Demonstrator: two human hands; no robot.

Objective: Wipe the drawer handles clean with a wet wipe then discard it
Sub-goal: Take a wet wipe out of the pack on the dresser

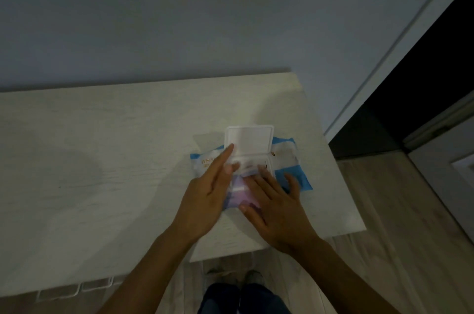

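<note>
Pale wood-grain counter carried the blue-and-white wipe pack at about 3 o'clock of its top, near the right edge; the pack's white flip lid stood open, hinged back toward 12 o'clock. Left hand had straight fingers, forefinger touching the lid's left edge, thumb by the opening, gripping nothing; right hand lay flat and spread on the pack, fingertips at the opening, pinning it down, nothing clamped. No loose wipe seen; the opening was too blurred to tell whether one was started. Step judged: getting a wipe out, so the task was barely begun. Next move likely calls for a pinch on the top sheet and a pull toward 12 o'clock while the other hand holds the pack; then down to what looked like the drawer handles at 7 o'clock under the counter's front edge.
</note>
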